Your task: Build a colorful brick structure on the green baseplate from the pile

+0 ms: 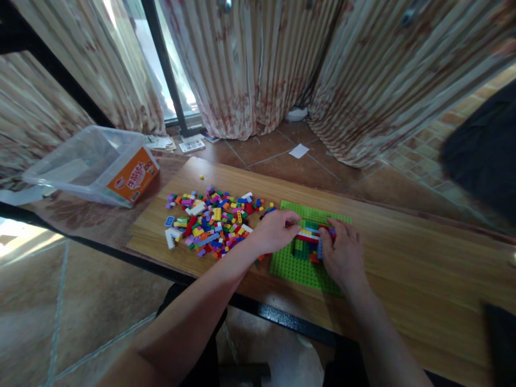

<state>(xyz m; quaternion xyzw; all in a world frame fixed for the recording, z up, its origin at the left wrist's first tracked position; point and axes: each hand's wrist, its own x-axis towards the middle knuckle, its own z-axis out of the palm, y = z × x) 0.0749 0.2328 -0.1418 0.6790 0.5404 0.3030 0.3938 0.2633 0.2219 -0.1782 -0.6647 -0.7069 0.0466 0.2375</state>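
A green studded baseplate [286, 266] lies on the wooden board, carrying a small structure of toy bricks [308, 235] in red, white, blue, yellow and green. My left hand [276, 231] is over the plate's left part, thumb and fingers pinched together at the left end of the structure; whatever is between the fingertips is too small to make out. At the right end, my right hand [342, 247] has its thumb and fingers around the bricks, covering part of them. A heap of loose toy bricks [217, 215] in many colours spreads left of the baseplate.
A clear plastic box [88, 161] with an orange label stands at the left, beyond the wooden board [403, 258]. One yellow brick [201, 177] lies apart from the heap. Striped curtains [250, 70] hang behind. A dark shape [484, 145] is at the right edge.
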